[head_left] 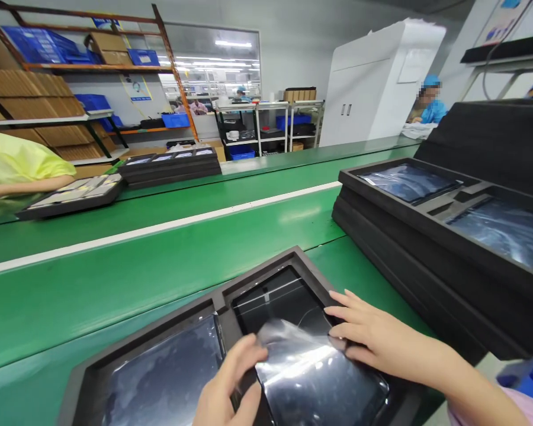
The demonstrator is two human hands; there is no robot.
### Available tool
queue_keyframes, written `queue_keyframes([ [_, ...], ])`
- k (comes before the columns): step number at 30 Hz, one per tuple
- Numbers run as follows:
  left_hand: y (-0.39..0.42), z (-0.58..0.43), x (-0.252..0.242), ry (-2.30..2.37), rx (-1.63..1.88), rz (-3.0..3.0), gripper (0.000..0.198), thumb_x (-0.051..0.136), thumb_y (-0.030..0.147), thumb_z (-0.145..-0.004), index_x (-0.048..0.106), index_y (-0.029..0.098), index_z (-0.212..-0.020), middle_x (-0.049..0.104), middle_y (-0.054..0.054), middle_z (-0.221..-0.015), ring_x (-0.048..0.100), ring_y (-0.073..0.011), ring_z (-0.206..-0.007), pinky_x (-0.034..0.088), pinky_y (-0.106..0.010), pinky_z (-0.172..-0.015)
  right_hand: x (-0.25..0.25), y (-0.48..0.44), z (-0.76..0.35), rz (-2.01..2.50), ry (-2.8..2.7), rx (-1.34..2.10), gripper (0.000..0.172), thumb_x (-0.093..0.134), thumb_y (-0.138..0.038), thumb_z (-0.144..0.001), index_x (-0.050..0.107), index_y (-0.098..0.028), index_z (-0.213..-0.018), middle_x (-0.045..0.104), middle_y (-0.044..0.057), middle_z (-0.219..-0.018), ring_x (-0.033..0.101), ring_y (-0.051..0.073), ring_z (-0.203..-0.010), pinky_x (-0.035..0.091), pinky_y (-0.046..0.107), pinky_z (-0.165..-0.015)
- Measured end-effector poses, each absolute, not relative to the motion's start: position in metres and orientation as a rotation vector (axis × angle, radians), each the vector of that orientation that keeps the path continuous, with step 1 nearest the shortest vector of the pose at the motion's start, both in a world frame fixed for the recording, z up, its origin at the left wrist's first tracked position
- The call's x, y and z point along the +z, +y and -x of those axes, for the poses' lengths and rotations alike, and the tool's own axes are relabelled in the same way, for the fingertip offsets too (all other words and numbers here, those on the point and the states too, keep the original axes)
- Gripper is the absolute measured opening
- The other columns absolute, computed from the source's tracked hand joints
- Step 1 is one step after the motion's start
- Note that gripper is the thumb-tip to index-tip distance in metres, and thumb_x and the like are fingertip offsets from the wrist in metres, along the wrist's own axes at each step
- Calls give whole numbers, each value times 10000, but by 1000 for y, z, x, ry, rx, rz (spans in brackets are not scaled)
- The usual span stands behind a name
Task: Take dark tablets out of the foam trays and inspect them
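Observation:
A black foam tray (148, 334) lies in front of me with two recesses. In its right recess sits a glossy black screen panel (279, 302). A clear protective film (308, 362) covers the panel's near part, and its far edge is lifted and curled. My left hand (228, 387) pinches the film's left corner, slightly blurred. Fingers spread, my right hand (373, 337) rests at the panel's right edge, fingertips touching the film and the tray wall. In the left recess lies another panel under wrinkled film (164, 376).
Stacked black foam trays (382, 219) with film-covered panels stand at right. A green conveyor belt (195, 248) with a white stripe (169, 226) runs across. Beyond it, a person in a yellow sleeve (22, 160) is beside another tray (71, 198). A blue crate (528, 384) is at lower right.

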State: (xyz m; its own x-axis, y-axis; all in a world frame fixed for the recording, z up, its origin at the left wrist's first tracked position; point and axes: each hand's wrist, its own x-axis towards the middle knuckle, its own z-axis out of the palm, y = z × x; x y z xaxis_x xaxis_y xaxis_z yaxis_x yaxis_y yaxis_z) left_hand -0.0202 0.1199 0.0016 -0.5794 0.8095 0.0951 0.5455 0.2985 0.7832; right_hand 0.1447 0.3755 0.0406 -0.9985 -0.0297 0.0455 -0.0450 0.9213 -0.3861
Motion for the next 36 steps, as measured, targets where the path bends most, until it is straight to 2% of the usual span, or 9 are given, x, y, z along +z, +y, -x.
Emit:
queue_keyframes([
  [2, 122, 25, 1, 2433, 1035, -1271, 617, 342, 224, -879, 38, 286, -1412, 575, -49, -1240, 454, -188, -1218, 409, -410, -990, 38, 363, -140, -21, -3009, 549, 193, 483, -94, -859, 655, -174, -892, 637, 95, -947, 546, 270, -1015, 404, 493, -942],
  [4, 125, 31, 2, 2532, 874, -1354, 694, 288, 172, -881, -163, 230, -1405, 576, -71, -1237, 397, -193, -1258, 375, -476, -1009, 40, 356, -136, 75, -2989, 728, 280, 457, -98, -857, 604, -166, -1085, 639, 67, -784, 594, 226, -787, 491, 402, -769],
  [6, 127, 37, 4, 2539, 705, -1501, 655, 273, 117, -854, -23, 191, -1433, 571, -86, -1239, 396, -199, -1257, 318, -506, -1039, 44, 355, -128, 162, -2926, 1149, 548, 486, -89, -820, 382, -199, -1347, 647, 16, -746, 597, 185, -662, 496, 322, -648],
  [9, 130, 44, 6, 2506, 422, -1706, 536, 279, 59, -789, 491, 202, -1260, 552, -70, -1257, 409, -223, -1246, 254, -535, -1055, 50, 359, -104, 250, -2568, 1933, 724, 526, -72, -784, 224, -245, -1419, 632, -60, -636, 565, 118, -492, 467, 216, -507],
  [12, 131, 48, 8, 2497, 288, -1779, 516, 264, 62, -779, 606, 208, -1136, 566, -58, -1231, 436, -245, -1224, 274, -567, -1028, 54, 363, -71, 541, -1993, 2324, 546, 516, -59, -808, 394, -138, -1334, 650, -16, -650, 574, 104, -480, 446, 174, -431],
  [19, 136, 52, 18, 2492, 279, -1696, 530, 236, 89, -800, 565, 215, -1195, 554, -23, -1239, 435, -202, -1221, 287, -493, -1048, 54, 366, -47, 719, -1485, 2388, 133, 459, -110, -898, 556, -113, -989, 674, 73, -796, 649, 147, -627, 489, 188, -466],
  [26, 130, 48, 4, 2462, 368, -1891, 562, 293, 31, -749, 650, 325, -1069, 541, -24, -1266, 392, -281, -1257, 255, -629, -1005, 65, 394, -69, 748, -2398, 1602, 500, 152, -453, -970, 542, -139, -980, 423, -52, -438, 430, 111, -337, 369, 209, -389],
  [30, 135, 33, 16, 2429, 100, -1874, 606, 330, -30, -692, 636, 283, -1112, 461, -142, -1329, 348, -339, -1266, 277, -621, -990, 70, 378, -68, 861, -2874, 1033, 277, 526, -404, -852, 589, -134, -842, 630, 93, -684, 623, 253, -619, 474, 351, -630],
  [36, 139, 5, 38, 2320, -103, -1788, 669, 326, -55, -668, 498, 164, -1277, 358, -184, -1392, 248, -364, -1301, 248, -593, -1022, 52, 343, -50, 1008, -2963, 640, 452, 586, -434, -826, 551, -33, -1029, 607, 285, -948, 551, 435, -964, 391, 548, -821],
])
